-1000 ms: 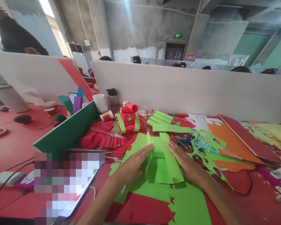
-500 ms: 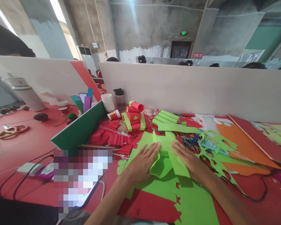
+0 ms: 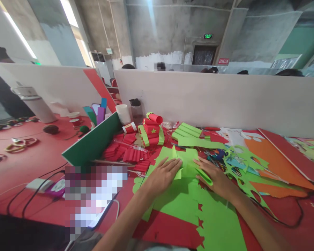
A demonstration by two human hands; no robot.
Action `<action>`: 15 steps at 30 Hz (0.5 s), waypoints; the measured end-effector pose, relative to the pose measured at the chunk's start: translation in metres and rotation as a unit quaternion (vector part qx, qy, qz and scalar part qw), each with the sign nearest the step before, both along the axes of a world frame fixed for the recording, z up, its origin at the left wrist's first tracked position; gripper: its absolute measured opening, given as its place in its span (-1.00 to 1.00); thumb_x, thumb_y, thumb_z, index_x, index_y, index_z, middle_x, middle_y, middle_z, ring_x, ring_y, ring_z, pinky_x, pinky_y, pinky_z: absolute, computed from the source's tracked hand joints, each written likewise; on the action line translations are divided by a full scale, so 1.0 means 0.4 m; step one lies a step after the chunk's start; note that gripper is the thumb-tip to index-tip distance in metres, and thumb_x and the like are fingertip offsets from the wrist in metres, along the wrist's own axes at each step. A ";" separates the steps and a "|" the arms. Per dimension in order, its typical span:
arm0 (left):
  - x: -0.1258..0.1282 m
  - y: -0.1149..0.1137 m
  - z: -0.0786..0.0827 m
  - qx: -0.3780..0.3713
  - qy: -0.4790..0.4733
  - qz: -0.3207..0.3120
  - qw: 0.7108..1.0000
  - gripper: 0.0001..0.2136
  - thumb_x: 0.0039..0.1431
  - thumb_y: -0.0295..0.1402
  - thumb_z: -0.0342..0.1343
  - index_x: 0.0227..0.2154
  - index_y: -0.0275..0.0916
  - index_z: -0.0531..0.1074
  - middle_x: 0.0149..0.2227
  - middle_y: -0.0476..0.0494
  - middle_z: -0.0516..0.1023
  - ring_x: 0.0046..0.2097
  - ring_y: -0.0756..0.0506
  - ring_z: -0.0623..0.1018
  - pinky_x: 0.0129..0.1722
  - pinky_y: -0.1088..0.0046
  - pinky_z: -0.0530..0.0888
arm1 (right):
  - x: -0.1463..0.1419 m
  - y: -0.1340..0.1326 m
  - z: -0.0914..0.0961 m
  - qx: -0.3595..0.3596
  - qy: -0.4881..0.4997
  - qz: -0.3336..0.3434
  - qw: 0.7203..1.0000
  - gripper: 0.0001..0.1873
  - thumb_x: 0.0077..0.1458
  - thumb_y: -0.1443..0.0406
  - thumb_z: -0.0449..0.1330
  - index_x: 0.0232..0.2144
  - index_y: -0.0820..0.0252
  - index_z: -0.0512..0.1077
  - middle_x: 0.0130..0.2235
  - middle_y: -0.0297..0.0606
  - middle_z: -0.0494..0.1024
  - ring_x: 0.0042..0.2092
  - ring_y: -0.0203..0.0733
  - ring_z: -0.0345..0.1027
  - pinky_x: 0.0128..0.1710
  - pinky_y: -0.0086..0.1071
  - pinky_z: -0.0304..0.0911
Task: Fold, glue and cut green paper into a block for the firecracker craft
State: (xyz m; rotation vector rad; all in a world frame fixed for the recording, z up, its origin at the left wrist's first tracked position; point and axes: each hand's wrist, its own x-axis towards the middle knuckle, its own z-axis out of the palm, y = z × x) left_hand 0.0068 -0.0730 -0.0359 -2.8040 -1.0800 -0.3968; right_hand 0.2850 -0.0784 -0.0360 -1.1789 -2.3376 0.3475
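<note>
A light green craft paper sheet (image 3: 189, 167) with raised, folded side flaps lies between my hands, on top of other green sheets. My left hand (image 3: 165, 174) rests flat on its left flap, fingers stretched out and close together. At the right side, my right hand (image 3: 214, 176) has the curled right flap between thumb and fingers. Under both hands is a larger green sheet (image 3: 178, 205), over a red sheet (image 3: 170, 230). A long green sheet with star-shaped notches (image 3: 219, 223) lies to the right.
A red and green paper model (image 3: 152, 131) stands behind the hands, near pleated red paper pieces (image 3: 132, 155). Rolled green paper (image 3: 187, 130) and cut green scraps (image 3: 240, 164) lie right of it. A green board (image 3: 91, 143), a blurred lit screen (image 3: 104, 198) and cables are left.
The paper's flaps have folded inward and down. My right hand has closed around the right flap, which now curls tightly; my left hand has shifted slightly right, still flat.
</note>
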 end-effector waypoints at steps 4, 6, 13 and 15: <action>-0.006 0.020 0.011 -0.045 -0.065 -0.007 0.997 -0.47 0.27 -0.58 -0.14 0.29 -0.16 0.15 0.30 -0.08 0.28 0.30 -0.06 0.29 0.36 0.23 0.08 | 0.000 0.026 -0.007 -0.011 0.037 -0.064 0.997 -0.58 0.27 0.06 0.09 0.12 -0.01 0.38 0.20 -0.16 0.38 0.23 0.05 0.23 0.17 -0.04 0.25; -0.008 0.033 0.015 -0.073 -0.097 -0.014 0.993 -0.47 0.23 -0.59 -0.09 0.25 -0.13 0.22 0.28 -0.08 0.31 0.27 -0.07 0.32 0.34 0.18 0.12 | 0.000 0.041 -0.007 -0.021 0.063 -0.091 0.994 -0.57 0.25 0.02 0.09 0.08 0.02 0.42 0.14 -0.15 0.43 0.17 0.05 0.31 0.14 -0.06 0.27; 0.005 0.083 0.032 -0.165 -0.239 -0.031 0.956 -0.72 0.36 -0.28 -0.02 -0.01 -0.20 0.51 0.02 -0.19 0.57 0.06 -0.16 0.52 0.12 0.23 0.39 | -0.009 0.084 0.010 -0.065 0.113 -0.136 0.982 -0.55 0.18 -0.04 0.14 -0.09 0.16 0.44 -0.10 -0.13 0.56 -0.07 0.03 0.46 -0.01 -0.16 0.33; 0.013 0.089 0.035 -0.186 -0.278 -0.011 0.942 -0.69 0.36 -0.21 -0.04 -0.11 -0.25 0.55 -0.07 -0.22 0.60 -0.03 -0.16 0.55 0.02 0.29 0.45 | -0.015 0.095 0.020 -0.066 0.121 -0.136 0.981 -0.58 0.18 -0.03 0.13 -0.13 0.17 0.45 -0.13 -0.13 0.57 -0.08 0.05 0.46 0.00 -0.14 0.32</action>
